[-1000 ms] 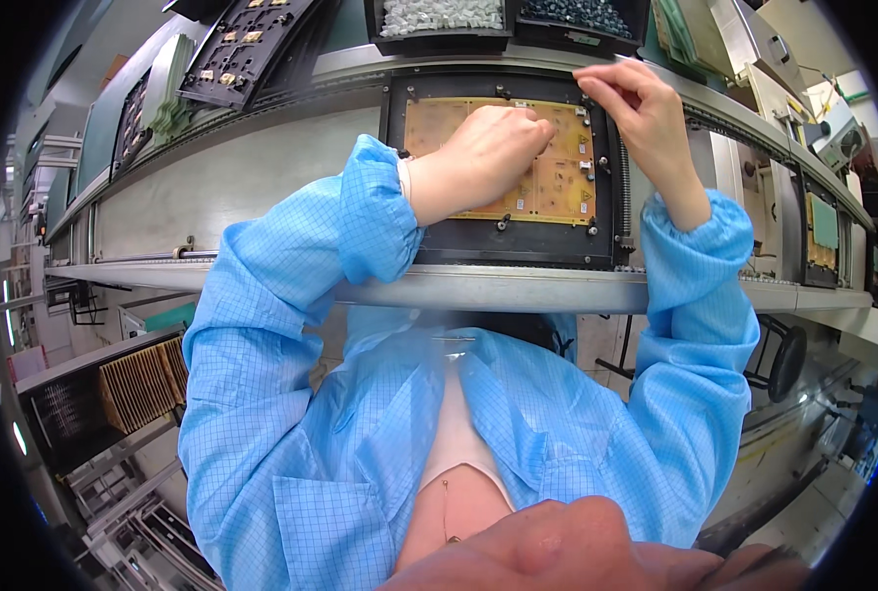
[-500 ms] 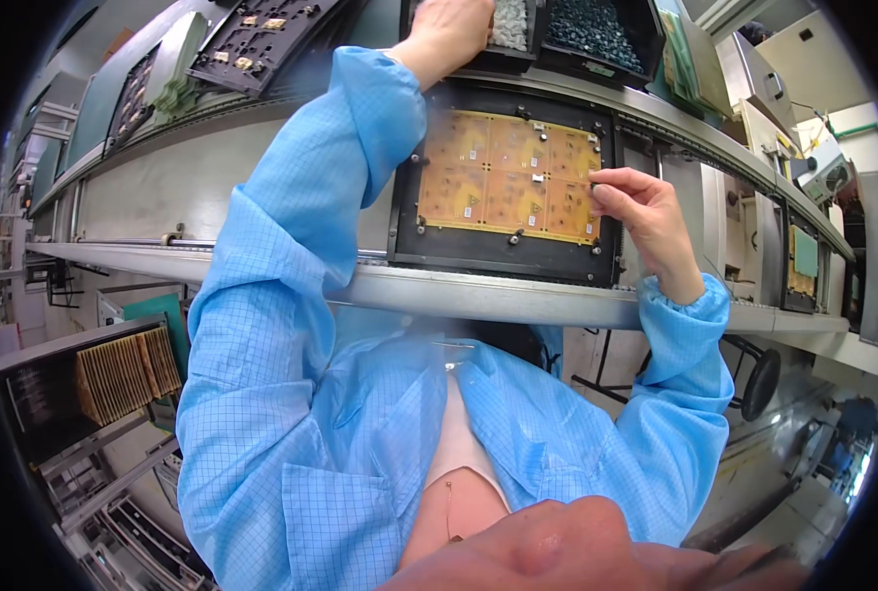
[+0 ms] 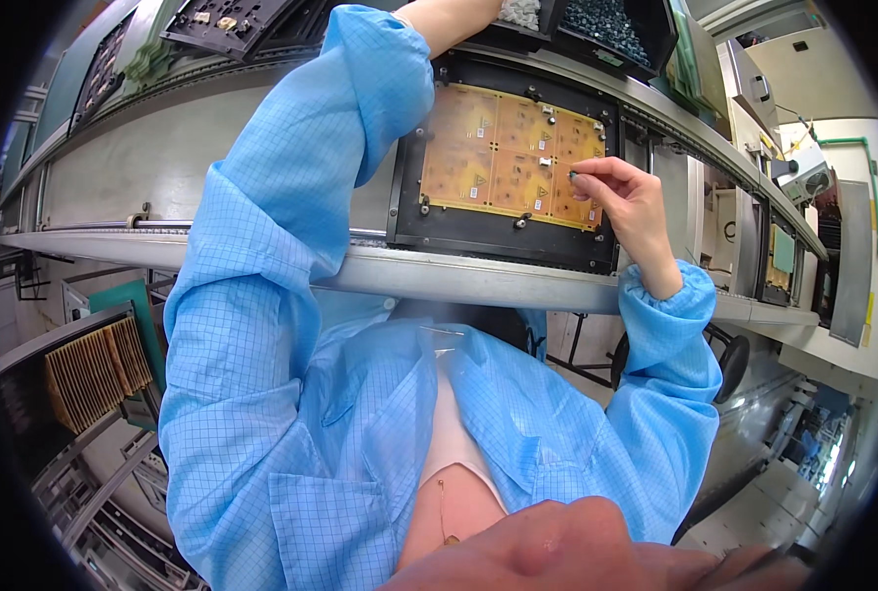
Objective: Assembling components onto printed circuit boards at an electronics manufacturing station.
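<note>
An amber circuit board panel (image 3: 458,148), divided into several sections, lies in a black carrier frame (image 3: 518,251) in front of me. Over its right part, my right hand (image 3: 638,209) pinches a small dark greenish component (image 3: 574,175) between thumb and forefinger. A small white component (image 3: 545,162) stands on the panel just left of those fingertips. My left hand (image 3: 458,18) reaches far forward beside a bin of white parts (image 3: 520,13); the upper edge cuts its fingers off, so its grip is hidden.
Right of the white parts stands a black bin of dark blue parts (image 3: 604,30). A black tray with small pieces (image 3: 224,25) sits at the far left. Metal conveyor rails (image 3: 458,276) run across, near and far. A rack of brown boards (image 3: 89,379) stands at lower left.
My right hand has moved left over the panel, with the small component in its fingertips. The view has shifted, so the bins and my left hand sit higher, the hand partly cut off.
</note>
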`<state>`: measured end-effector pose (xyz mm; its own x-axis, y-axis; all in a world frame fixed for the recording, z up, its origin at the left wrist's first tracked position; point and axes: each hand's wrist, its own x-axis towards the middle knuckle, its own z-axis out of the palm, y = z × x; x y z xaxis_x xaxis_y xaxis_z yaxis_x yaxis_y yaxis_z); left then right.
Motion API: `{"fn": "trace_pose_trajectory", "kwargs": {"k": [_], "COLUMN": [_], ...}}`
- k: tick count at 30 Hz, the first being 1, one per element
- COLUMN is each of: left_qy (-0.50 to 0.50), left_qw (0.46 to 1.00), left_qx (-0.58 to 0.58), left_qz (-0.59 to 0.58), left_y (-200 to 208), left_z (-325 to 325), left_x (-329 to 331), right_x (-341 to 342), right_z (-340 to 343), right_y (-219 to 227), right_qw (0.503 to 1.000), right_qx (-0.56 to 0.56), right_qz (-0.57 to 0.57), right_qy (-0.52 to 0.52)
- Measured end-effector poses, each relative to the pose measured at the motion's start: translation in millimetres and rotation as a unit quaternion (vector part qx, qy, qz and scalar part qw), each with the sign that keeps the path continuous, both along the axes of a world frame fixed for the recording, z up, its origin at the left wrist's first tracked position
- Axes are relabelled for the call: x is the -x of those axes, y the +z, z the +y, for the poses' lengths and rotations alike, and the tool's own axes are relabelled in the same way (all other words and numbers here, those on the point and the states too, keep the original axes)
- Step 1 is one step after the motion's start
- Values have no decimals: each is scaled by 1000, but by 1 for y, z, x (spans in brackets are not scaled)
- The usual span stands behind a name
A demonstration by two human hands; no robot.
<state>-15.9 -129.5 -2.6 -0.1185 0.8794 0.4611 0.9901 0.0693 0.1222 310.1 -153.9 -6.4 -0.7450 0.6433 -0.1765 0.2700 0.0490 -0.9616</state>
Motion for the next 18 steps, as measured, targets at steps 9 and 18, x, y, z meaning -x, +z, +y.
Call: {"fn": "trace_pose_trajectory", "kwargs": {"k": [9, 18], "left_qy": [-56, -70], "left_qw": [986, 970], "left_qx": [-74, -69], "left_qz": [-140, -223], "left_y": [19, 37], "left_z": [-16, -32], "left_x": [-3, -14], "right_x": [12, 11], "right_z": [-7, -4], "right_y": [0, 1], "right_qw": [914, 883], "right_qx": [-388, -454], "right_qz": [-109, -114], "right_qy": [36, 39]}}
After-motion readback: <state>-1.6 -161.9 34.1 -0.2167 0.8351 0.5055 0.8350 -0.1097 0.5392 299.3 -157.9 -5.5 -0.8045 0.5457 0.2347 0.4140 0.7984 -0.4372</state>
